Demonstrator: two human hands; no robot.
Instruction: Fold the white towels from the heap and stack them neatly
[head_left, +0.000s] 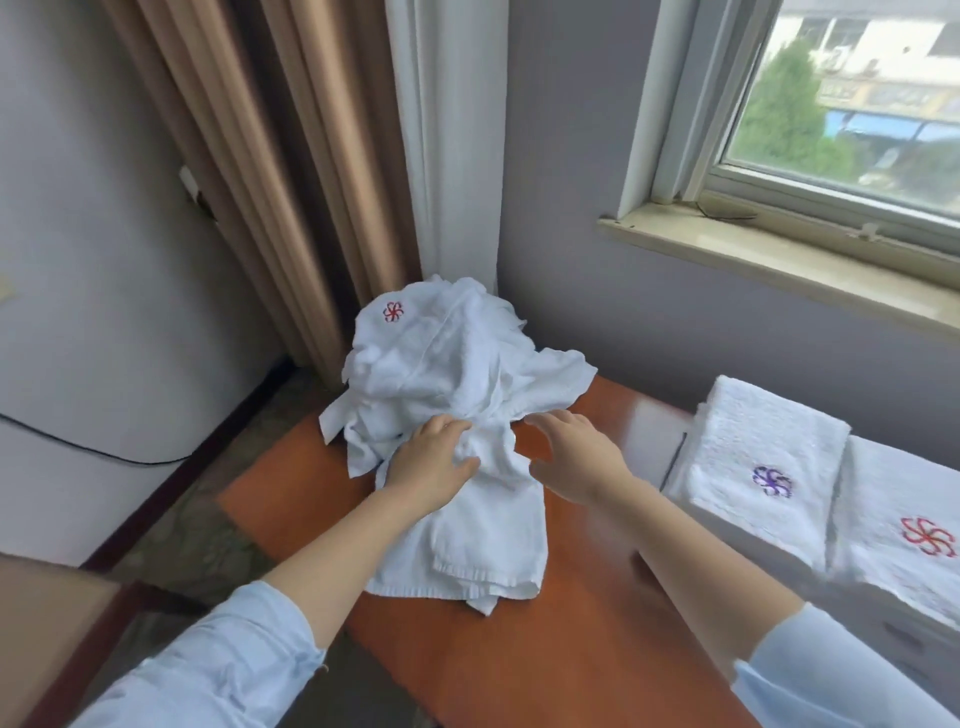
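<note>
Left hand: fingers curled into bunched cloth of the loose towel, thumb pressed to the fold; clamped where that towel meets the heap.
Right hand: fingers apart, nearly straight, holding nothing; just beside the towel's right side, fingertips near the heap's edge, contact unclear.
Loose towel: trails from the heap toward the near side; rumpled hem lies close along the near-left edge of the table.
Heap: piled on the table's far corner against the curtains; one corner hangs past the left edge; red emblem on top.
Table: bare wood right of and in front of the towel, under the right forearm.
Folded towels: two side by side past the table's right edge, well apart from the heap; edges squared.
</note>
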